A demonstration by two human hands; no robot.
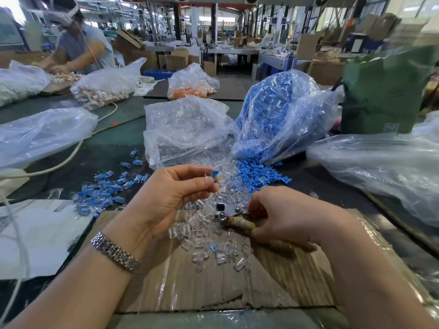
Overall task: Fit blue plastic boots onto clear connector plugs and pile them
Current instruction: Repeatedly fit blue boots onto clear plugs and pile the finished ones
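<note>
Big factory floor, dark surface (114, 148) covered in plastic bags. Left hand (166, 198) has its grip pinching a blue boot (215, 174) on a clear plug, raised above the loose clear plugs (209, 245). Right hand (285, 217) grips a taped tool (240, 223) down among them. Finished pile (102, 193) sits left of the left hand.

Left hand (166, 193), centre frame, raised palm-up, fingertips pinching. Right hand (282, 217), lower right, knuckles up, fingers curled in a grip.
</note>
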